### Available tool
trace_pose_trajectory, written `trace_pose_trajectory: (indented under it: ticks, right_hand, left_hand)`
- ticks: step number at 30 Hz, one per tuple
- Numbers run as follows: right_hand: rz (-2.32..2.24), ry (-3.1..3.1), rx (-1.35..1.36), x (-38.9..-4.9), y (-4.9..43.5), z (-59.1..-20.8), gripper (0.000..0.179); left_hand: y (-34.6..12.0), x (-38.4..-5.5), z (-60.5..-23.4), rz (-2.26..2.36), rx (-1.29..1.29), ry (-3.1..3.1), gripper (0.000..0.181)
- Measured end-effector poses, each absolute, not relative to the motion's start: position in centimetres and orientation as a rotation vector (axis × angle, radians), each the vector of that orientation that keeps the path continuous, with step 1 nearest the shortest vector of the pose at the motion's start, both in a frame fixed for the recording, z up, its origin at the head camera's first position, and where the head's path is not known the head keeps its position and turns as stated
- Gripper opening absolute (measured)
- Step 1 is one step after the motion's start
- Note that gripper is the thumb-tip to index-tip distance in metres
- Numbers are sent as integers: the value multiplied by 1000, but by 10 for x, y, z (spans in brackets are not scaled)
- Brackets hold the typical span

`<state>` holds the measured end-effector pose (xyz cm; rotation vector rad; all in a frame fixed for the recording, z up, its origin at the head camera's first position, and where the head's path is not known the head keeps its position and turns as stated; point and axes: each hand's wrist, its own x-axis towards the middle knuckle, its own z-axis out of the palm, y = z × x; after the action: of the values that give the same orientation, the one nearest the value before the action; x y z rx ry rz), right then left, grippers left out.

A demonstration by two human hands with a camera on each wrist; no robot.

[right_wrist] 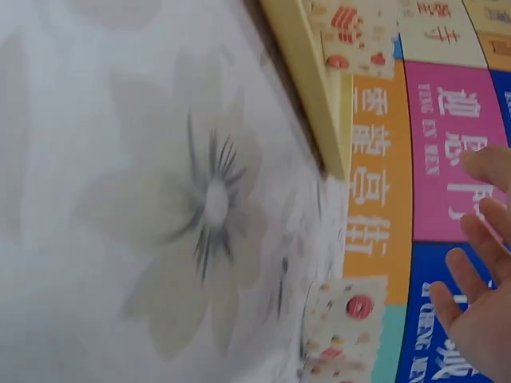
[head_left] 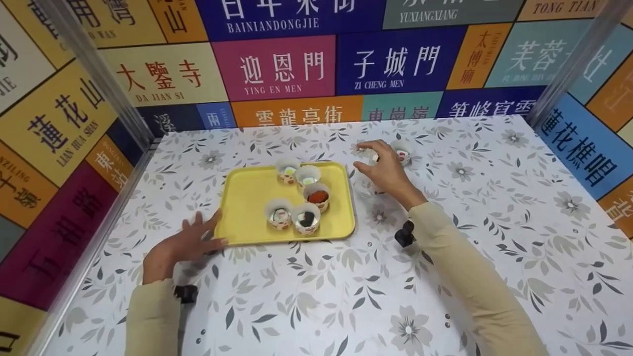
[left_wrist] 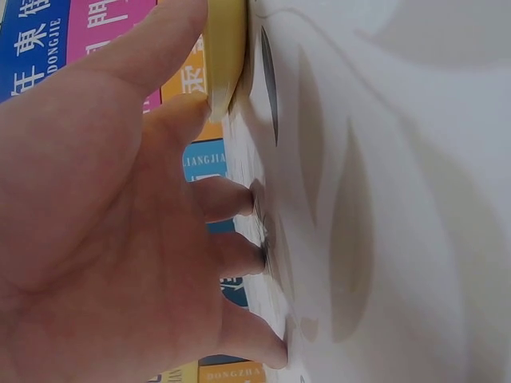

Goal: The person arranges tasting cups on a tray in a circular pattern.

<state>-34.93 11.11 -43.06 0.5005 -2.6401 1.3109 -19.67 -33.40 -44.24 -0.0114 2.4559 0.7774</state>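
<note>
A yellow tray (head_left: 242,198) lies on the table with several patterned paper cups on it. One cup (head_left: 316,197) holds something orange-red, another (head_left: 306,219) something dark, and a third (head_left: 279,215) something pale. Two cups at the tray's back have yellow-green and white contents. My left hand (head_left: 190,240) is at the tray's front left corner, thumb and forefinger touching its rim, the other fingertips down on the cloth. Right of the tray my right hand (head_left: 390,170) hovers, fingers spread and nothing held, in front of a paper cup (head_left: 403,152). It partly hides other cups there.
A white cloth with grey leaves and flowers covers the table (head_left: 296,301). Behind it stands a wall (head_left: 277,64) of coloured panels with lettering, and similar panels flank both sides. Clear upright edges (head_left: 126,113) border the table at left and right.
</note>
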Motion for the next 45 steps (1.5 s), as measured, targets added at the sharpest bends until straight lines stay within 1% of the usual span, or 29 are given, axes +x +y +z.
trace_pose_trajectory:
  ticks: [6, 12, 16, 21, 24, 27, 32, 37, 45]
  right_hand:
    - [1286, -2613, 444, -362, 136, -432, 45]
    - [1315, -2643, 294, -374, 161, -438, 46]
    - [1319, -2634, 251, -381, 176, -444, 48]
    - [1356, -2619, 200, -385, 187, -449, 50]
    - [1425, -2620, 162, -386, 190, -450, 51]
    - [1441, -2655, 162, -387, 194, -451, 56]
    - [1404, -2763, 147, -389, 199, -451, 70]
    - [1435, -2797, 101, -393, 200, -453, 79]
    - [1515, -2796, 61, -397, 195, -455, 83]
  left_hand:
    - [-333, -198, -443, 785, -33, 2458, 96]
    - [-332, -197, -443, 780, -26, 2464, 95]
    - [-331, -196, -442, 777, -1, 2480, 95]
    - [-330, -196, -440, 789, 50, 2497, 95]
    - [-330, -196, -440, 785, 35, 2491, 95]
    - [-331, -195, -439, 786, 15, 2482, 96]
    - [-332, -195, -440, 795, 3, 2478, 96]
    - [-331, -195, -442, 796, -12, 2473, 95]
    - [-333, -194, -442, 795, -28, 2468, 95]
